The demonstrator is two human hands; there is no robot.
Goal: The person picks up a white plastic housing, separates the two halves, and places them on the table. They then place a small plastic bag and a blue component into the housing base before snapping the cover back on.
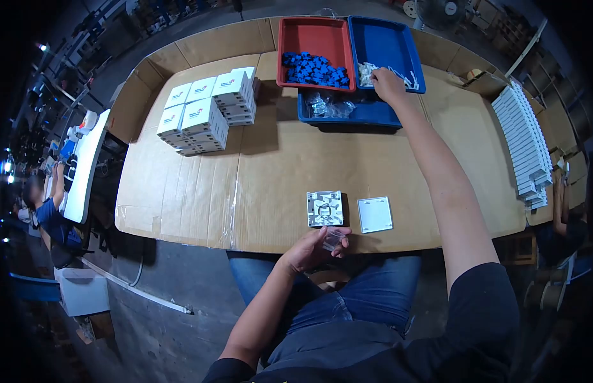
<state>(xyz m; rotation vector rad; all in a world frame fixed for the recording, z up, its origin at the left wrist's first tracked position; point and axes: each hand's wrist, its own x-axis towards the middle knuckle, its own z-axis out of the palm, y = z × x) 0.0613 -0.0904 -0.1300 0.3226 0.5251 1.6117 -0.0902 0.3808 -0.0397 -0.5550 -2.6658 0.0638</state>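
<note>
Near the table's front edge, my left hand (pixel 314 247) is closed on a small clear plastic bag (pixel 334 239); what the bag holds is too small to tell. Just beyond it lies a white square housing (pixel 325 208) with its patterned inner side up and a dark ring in the middle. To its right is a flat white square cover (pixel 375 214). My right hand (pixel 387 84) reaches far out into the blue tray (pixel 384 38), fingers pinched together among small white parts (pixel 366 69). Whatever sits between those fingertips is hidden.
A red tray (pixel 315 38) holds many blue parts (pixel 314 69). Below it, another blue tray (pixel 379 116) contains clear bags (pixel 328 105). Stacked white boxes (pixel 204 116) stand left; a long row of white pieces (pixel 521 140) stands right. Cardboard walls (pixel 210 48) edge the table.
</note>
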